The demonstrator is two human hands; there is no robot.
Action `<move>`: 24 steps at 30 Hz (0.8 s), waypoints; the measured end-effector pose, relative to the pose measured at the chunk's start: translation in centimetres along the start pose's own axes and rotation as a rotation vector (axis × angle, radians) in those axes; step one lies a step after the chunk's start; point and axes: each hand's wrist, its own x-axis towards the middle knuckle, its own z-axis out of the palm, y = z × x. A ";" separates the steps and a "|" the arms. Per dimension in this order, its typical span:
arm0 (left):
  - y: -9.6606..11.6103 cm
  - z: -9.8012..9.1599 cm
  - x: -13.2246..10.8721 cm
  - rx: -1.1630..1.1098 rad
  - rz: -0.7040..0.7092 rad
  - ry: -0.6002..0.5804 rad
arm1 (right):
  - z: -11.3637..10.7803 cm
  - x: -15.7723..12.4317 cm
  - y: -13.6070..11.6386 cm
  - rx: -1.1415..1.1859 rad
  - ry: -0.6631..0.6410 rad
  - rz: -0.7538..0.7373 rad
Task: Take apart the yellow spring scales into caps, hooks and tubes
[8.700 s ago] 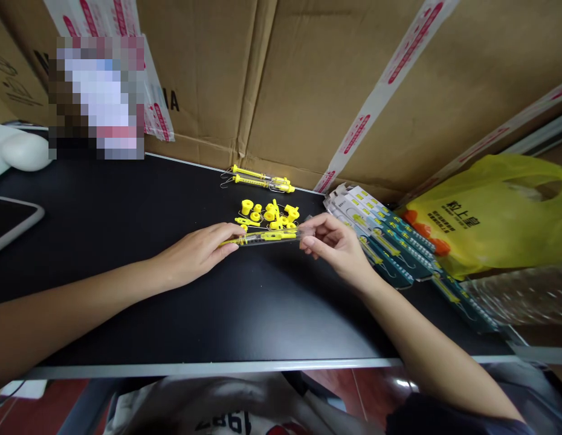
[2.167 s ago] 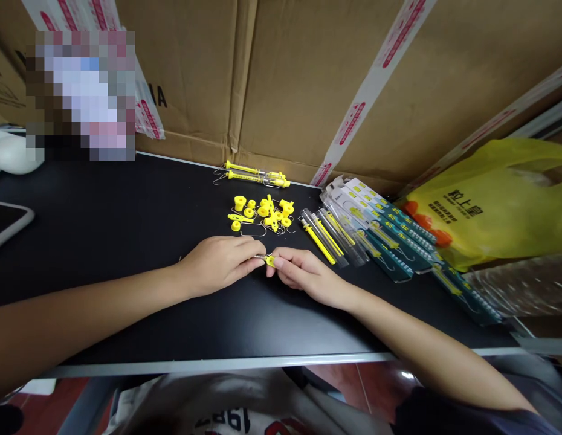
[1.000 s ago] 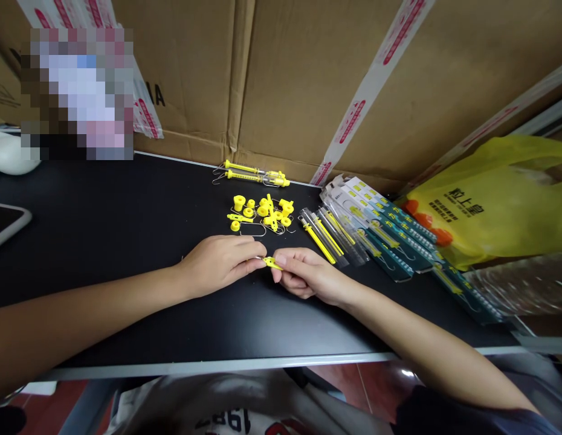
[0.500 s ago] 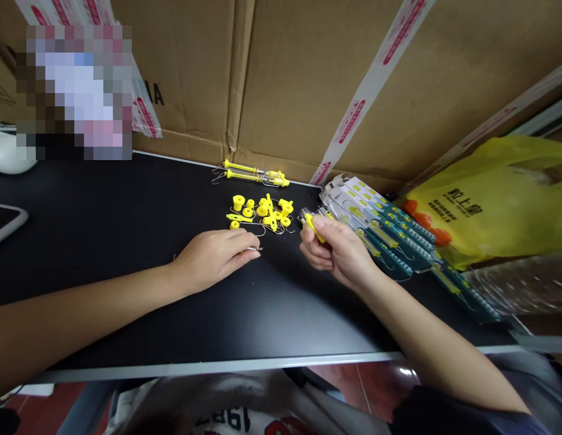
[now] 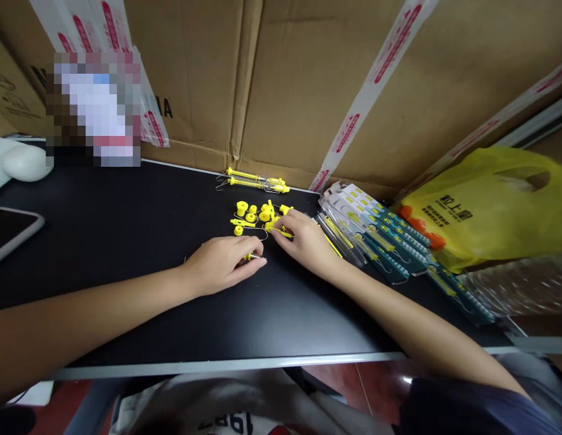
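Observation:
My left hand rests on the black tabletop, its fingers closed around a metal spring with a bit of yellow plastic; most of it is hidden in the grip. My right hand reaches over the pile, thumb and fingertips closed on a small yellow plastic part, partly covered by the fingers. Around it lie several yellow caps, small yellow rings and wire hooks. Clear tubes with yellow strips lie just right of my right hand.
Two assembled spring scales lie at the back by the cardboard box. Packaged spring scales are stacked on the right, beside a yellow plastic bag. A phone and a white rounded object sit at left.
My right hand has let go of the clear-and-yellow piece and moved left onto the yellow parts pile. My left hand stays nearly in place, showing more of the spring and yellow plastic.

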 end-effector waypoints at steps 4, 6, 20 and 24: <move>-0.1 -0.1 -0.1 -0.018 0.033 -0.006 | 0.9 1.7 -0.8 -0.257 -0.002 -0.045; -0.2 0.0 -0.2 -0.025 0.037 0.003 | 1.0 2.1 -1.0 -0.304 0.003 -0.040; -0.5 0.2 -0.1 -0.039 -0.024 0.359 | 1.2 -1.8 -4.1 1.193 -0.017 0.232; -0.7 0.1 0.1 -0.135 -0.097 0.443 | 0.7 -3.4 -9.0 1.277 -0.326 0.093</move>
